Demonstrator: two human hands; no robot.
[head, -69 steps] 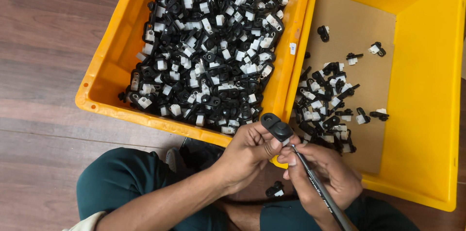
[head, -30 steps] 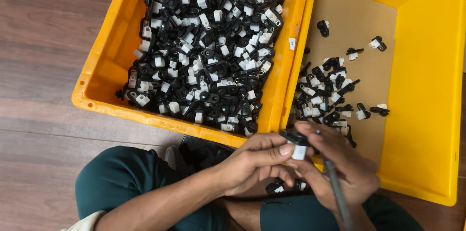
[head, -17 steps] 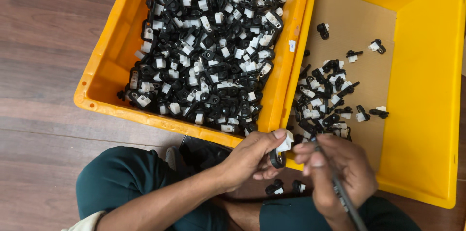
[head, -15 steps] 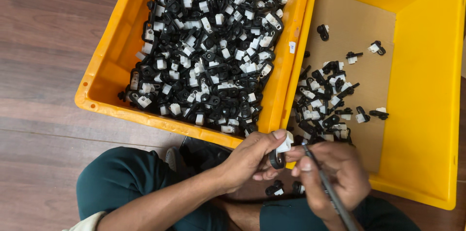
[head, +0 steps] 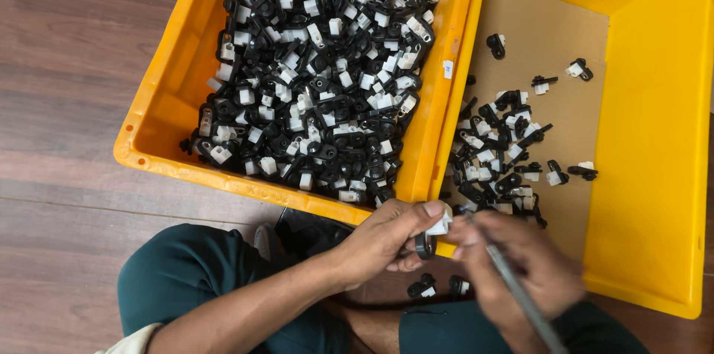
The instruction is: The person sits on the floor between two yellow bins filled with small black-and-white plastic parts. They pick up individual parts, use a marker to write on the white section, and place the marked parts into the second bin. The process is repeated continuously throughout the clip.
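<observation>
Yellow plastic fills most of my view: a left bin (head: 160, 131) heaped with small black-and-white plastic clips (head: 320, 79), and a right bin (head: 654, 138) lined with brown cardboard (head: 554, 34), where a thinner scatter of the same clips (head: 502, 153) lies. Both bins rest on a wooden floor (head: 67, 42). My left hand (head: 383, 239) sits just below the near edge where the two bins meet, its fingers (head: 428, 210) pinched narrow on one black-and-white clip (head: 433, 229), thumb under, forefinger over the white end. My right hand (head: 520, 265) is blurred, close beside it, curled around a slim grey rod-like tool (head: 524, 302) that slants toward the lower right; its fingers are wrapped on the shaft, and the tool's tip is near the held clip, though I cannot tell if they touch. Two loose clips (head: 439, 287) lie on the floor between my knees, which are in dark green trousers (head: 201, 287).
</observation>
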